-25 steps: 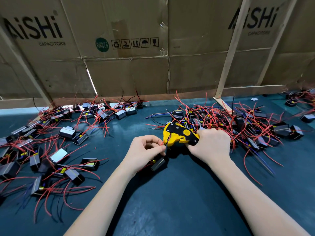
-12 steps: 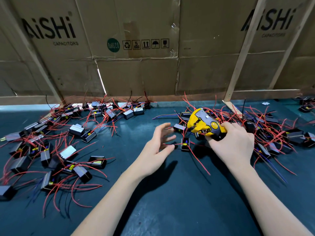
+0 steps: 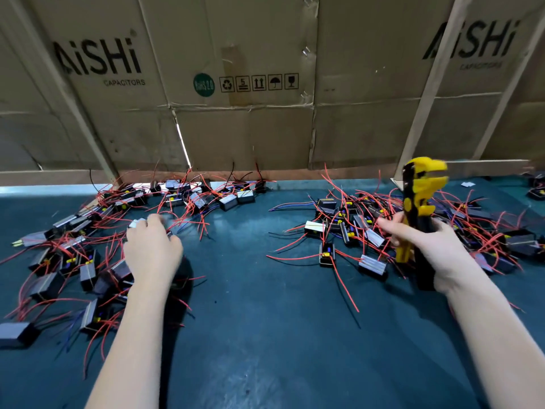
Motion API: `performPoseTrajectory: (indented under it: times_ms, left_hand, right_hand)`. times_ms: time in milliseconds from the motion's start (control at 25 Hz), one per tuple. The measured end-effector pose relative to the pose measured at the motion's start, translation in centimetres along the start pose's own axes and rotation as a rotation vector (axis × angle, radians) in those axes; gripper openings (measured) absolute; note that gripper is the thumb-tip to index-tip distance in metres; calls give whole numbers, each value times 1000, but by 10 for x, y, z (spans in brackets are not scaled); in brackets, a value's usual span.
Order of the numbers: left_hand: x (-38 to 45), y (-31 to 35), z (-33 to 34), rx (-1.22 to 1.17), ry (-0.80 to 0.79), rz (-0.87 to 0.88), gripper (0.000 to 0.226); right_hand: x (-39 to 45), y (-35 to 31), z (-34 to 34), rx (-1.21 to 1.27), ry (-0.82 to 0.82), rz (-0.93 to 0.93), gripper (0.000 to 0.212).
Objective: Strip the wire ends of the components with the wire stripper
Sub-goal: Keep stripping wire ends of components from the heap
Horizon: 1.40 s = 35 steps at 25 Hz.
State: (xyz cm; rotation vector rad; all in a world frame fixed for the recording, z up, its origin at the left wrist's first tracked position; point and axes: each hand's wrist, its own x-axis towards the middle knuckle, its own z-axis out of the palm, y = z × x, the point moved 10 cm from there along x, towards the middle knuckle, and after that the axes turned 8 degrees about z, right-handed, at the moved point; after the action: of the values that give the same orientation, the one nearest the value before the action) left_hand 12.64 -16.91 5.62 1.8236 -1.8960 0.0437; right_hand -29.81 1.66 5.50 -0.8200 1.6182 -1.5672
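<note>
The yellow and black wire stripper (image 3: pixel 418 190) stands upright over the right side of the table, jaws at the top. My right hand (image 3: pixel 436 252) grips its handles. On the right lies a pile of small black components with red wires (image 3: pixel 351 228); another such pile (image 3: pixel 88 255) lies on the left. My left hand (image 3: pixel 152 249) reaches over the left pile, its fingertips on a pale component (image 3: pixel 136 223). Motion blur hides whether the fingers hold it.
A dark teal mat (image 3: pixel 265 335) covers the table. Cardboard boxes (image 3: pixel 236 128) with wooden slats (image 3: pixel 427 98) form a wall along the back edge. More components (image 3: pixel 535 190) lie at the far right.
My left hand has swung left from the table's middle to the left pile. My right hand has raised the stripper and turned it upright, moving right.
</note>
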Motion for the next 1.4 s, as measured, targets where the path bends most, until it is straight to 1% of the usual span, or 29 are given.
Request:
performPoseTrajectory:
  times_ms: [80,160,200,240,320,400,480,520,560,600,640,680,760,840,880,920,960,1080,1200,1320,1400]
  left_hand:
    - [1,-2,20,64,-106,19,39]
    - [2,-1,25,150,-115,39,40]
    - [2,0,23,191,-96,33,39]
    - [2,-1,21,225,-76,24,37]
    - [1,0,13,241,-23,15,31]
    - [-2,10,-3,114,102,55,23]
    - [-6,31,-19,-149,214,174,18]
    - [-10,47,-25,-312,222,259,19]
    - [-15,66,-27,-477,186,348,21]
    - [-23,87,-25,-612,111,435,25]
    - [-33,107,-20,-682,16,527,27]
    - [-45,127,-13,-683,-87,630,26]
    - [-68,153,8,-578,-277,795,21]
    - [-80,160,26,-485,-401,830,18]
    - [-82,160,32,-468,-424,816,17]
    - [-82,160,34,-474,-428,795,15]
    - [-83,159,35,-498,-422,772,12]
    - [-82,159,33,-579,-391,720,5]
    - [-78,158,32,-618,-357,664,3]
    - [-77,156,32,-680,-324,612,6]
    - [-73,150,33,-755,-311,539,9]
  right_hand:
    - [-3,-3,14,229,-178,38,43]
    - [-10,-10,30,475,-372,69,38]
    - [-15,-13,38,550,-458,92,39]
    - [-21,-14,46,580,-535,115,41]
    - [-32,-13,60,556,-651,139,41]
    - [-42,-3,82,484,-756,175,41]
    - [-56,12,115,443,-877,270,45]
    - [-63,20,131,459,-913,327,46]
    - [-65,29,142,473,-909,370,45]
    - [-61,38,149,466,-865,384,44]
    - [-53,46,149,438,-793,374,41]
    - [-45,49,147,406,-712,341,39]
    - [-22,49,127,392,-508,268,33]
    - [-1,51,93,401,-277,233,33]
    - [6,50,79,374,-191,206,34]
    - [9,47,69,337,-139,177,34]
    - [10,44,62,297,-119,146,35]
    - [5,32,55,132,-126,55,41]
    - [-4,26,61,-31,-207,9,43]
    - [-11,32,70,-118,-298,37,50]
    - [-15,35,73,-157,-318,59,55]
